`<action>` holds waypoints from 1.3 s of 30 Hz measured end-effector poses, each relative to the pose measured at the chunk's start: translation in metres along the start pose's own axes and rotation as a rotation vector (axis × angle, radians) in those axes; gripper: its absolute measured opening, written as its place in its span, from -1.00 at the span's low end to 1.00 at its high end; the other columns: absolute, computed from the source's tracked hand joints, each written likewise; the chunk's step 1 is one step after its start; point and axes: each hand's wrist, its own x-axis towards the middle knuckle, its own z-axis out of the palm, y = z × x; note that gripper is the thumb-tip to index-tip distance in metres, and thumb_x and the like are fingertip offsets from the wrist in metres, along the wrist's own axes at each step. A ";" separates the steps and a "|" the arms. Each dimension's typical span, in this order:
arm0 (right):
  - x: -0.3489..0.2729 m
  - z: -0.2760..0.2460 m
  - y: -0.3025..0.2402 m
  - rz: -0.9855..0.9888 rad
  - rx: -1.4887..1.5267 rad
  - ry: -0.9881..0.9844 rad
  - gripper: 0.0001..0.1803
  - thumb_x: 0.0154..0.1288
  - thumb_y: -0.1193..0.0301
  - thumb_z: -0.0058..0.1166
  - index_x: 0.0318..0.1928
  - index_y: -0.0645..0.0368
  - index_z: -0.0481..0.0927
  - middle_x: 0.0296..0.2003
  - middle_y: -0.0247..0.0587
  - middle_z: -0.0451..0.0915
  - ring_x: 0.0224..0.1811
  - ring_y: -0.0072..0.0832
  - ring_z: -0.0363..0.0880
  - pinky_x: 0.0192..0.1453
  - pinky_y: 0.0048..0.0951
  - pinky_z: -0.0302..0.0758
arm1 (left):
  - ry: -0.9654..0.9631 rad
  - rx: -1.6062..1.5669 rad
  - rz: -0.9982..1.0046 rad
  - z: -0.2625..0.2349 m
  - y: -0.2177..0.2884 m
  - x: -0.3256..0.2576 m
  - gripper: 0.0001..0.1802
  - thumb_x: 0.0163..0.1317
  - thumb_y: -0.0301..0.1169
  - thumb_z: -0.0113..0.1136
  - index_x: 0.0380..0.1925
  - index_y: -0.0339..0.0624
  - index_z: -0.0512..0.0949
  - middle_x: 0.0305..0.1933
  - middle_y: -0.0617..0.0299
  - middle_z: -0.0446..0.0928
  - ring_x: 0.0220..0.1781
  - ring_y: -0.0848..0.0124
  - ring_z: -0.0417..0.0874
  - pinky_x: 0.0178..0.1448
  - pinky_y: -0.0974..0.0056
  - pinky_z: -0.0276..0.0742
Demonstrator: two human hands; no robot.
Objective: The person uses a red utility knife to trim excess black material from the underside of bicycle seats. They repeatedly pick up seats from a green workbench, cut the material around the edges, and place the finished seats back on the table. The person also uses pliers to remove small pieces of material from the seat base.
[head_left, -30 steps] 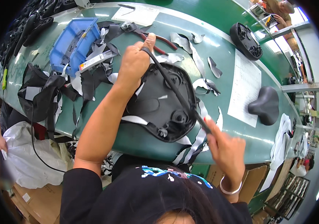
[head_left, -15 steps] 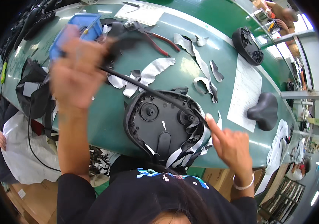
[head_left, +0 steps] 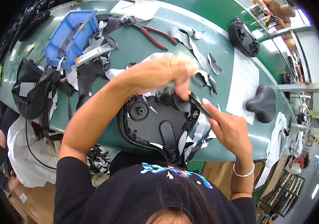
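On the bench lies a black plastic seat base, underside up, with round mounts and black-and-white fabric trim along its right side. My left hand, partly smeared by motion, reaches across its far edge, closed on a black-and-grey fabric strip. My right hand is closed around a slim dark cutter knife at the base's right rim. The knife's tip is close to my left fingers. Part of the base's far side is hidden by my left hand and the fabric.
A blue bin, a light-coloured box-shaped piece and red-handled pliers lie at the far left. Fabric offcuts are scattered around. To the right are a paper sheet, a black saddle and another black base.
My left hand has come from the far left, near the bin, to the base's far right. The long black strip is no longer stretched out. The knife now shows plainly in my right hand.
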 end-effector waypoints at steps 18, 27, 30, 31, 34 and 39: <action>-0.038 -0.012 -0.031 0.349 0.383 0.144 -0.50 0.28 0.53 0.01 0.25 0.03 0.41 -0.45 -0.22 0.62 -0.63 -0.62 0.47 -0.56 -0.49 0.39 | 0.448 0.976 0.193 0.052 0.002 -0.011 -0.62 0.20 -0.11 0.20 -0.52 -0.23 0.50 -0.62 0.25 0.34 -0.48 0.44 0.39 -0.39 0.29 0.30; -0.031 0.005 -0.030 0.429 0.564 0.391 -0.50 0.23 0.55 0.06 0.22 0.10 0.42 -0.10 -0.05 0.64 -0.51 -0.43 0.63 -0.40 -0.47 0.48 | 0.247 1.409 0.094 0.061 -0.031 -0.007 -0.59 0.04 -0.04 0.26 -0.60 -0.19 0.56 -0.54 0.23 0.47 -0.27 0.27 0.38 -0.13 0.19 0.19; -0.038 0.007 -0.032 0.435 0.507 0.316 -0.51 0.23 0.53 0.07 0.20 0.11 0.45 -0.08 -0.04 0.63 -0.51 -0.35 0.64 -0.40 -0.44 0.50 | 0.240 1.270 0.042 0.058 -0.034 -0.011 -0.72 0.10 -0.20 0.20 -0.61 -0.18 0.57 -0.53 0.22 0.42 -0.26 0.29 0.34 -0.14 0.17 0.13; -0.038 0.008 -0.031 0.411 0.473 0.309 -0.51 0.21 0.53 0.08 0.19 0.08 0.46 -0.16 -0.07 0.65 -0.55 -0.34 0.62 -0.43 -0.45 0.48 | 0.248 1.235 0.053 0.057 -0.033 -0.013 -0.73 0.10 -0.23 0.19 -0.62 -0.18 0.57 -0.53 0.22 0.39 -0.26 0.29 0.33 -0.13 0.17 0.12; -0.035 0.006 -0.031 0.304 0.362 0.267 -0.50 0.18 0.49 0.11 0.18 0.01 0.48 -0.40 -0.15 0.67 -0.63 -0.34 0.57 -0.54 -0.43 0.41 | 0.241 1.150 0.049 0.056 -0.030 -0.013 -0.75 0.07 -0.27 0.17 -0.65 -0.19 0.56 -0.55 0.23 0.32 -0.28 0.30 0.28 -0.12 0.17 0.09; -0.019 0.001 -0.039 0.207 -0.012 0.077 -0.50 0.19 0.42 0.10 0.19 -0.03 0.46 -0.70 -0.22 0.46 -0.73 -0.29 0.46 -0.63 -0.29 0.28 | 0.241 1.031 0.052 0.052 -0.034 -0.011 -0.75 0.03 -0.30 0.14 -0.69 -0.22 0.54 -0.55 0.22 0.28 -0.30 0.31 0.25 -0.12 0.18 0.09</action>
